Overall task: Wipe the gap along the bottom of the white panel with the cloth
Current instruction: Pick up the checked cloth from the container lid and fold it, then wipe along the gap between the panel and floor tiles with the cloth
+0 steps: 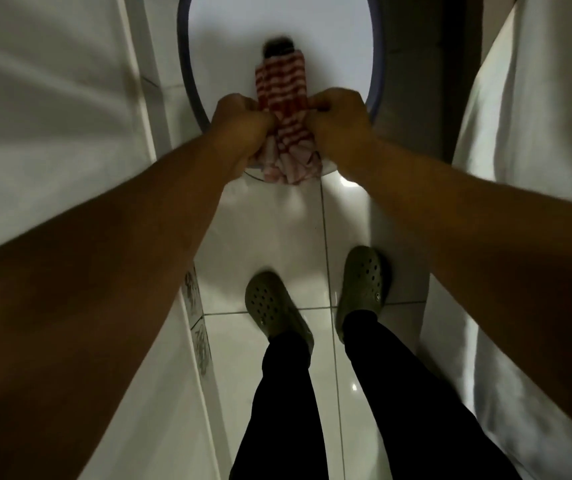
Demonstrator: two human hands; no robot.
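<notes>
A red-and-white striped cloth (pixel 284 109) hangs bunched between my two hands, above a round basin (pixel 187 81) with a blue-grey rim. My left hand (pixel 239 123) grips the cloth's left side with closed fingers. My right hand (pixel 340 116) grips its right side the same way. The cloth's upper end points into the basin toward a dark blurred spot (pixel 277 46). Its crumpled lower end droops over the basin's near rim. A white panel (pixel 533 109) rises on the right; its bottom edge meets the floor near my right foot.
White wall tiles (pixel 52 116) run along the left, with a patterned strip (pixel 198 327) low down. Glossy white floor tiles (pixel 284 237) lie below. My feet in olive clogs (pixel 274 306) stand on them. A dark vertical gap (pixel 457 64) sits beside the panel.
</notes>
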